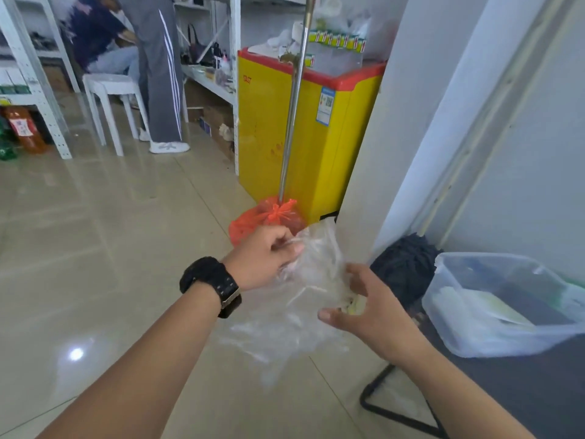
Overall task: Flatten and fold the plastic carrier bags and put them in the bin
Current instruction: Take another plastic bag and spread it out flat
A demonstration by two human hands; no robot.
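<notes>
1. My left hand [262, 258], a black watch [211, 285] on its wrist, has its fingers curled shut, pinching the upper edge of a clear plastic bag [304, 299].
2. My right hand [370, 307] grips the bag's right side; fingers bent around bunched film.
3. The bag is thin, crinkled and translucent, hanging in the air between both hands over the glossy tiled floor [95, 264].
4. The clear rectangular plastic bin [506, 340] sits right of the bag on a dark table [538, 391].
5. An orange plastic bag [269, 217], knotted, wraps the foot of a metal pole [292, 106] beside a yellow freezer [335, 144].
</notes>
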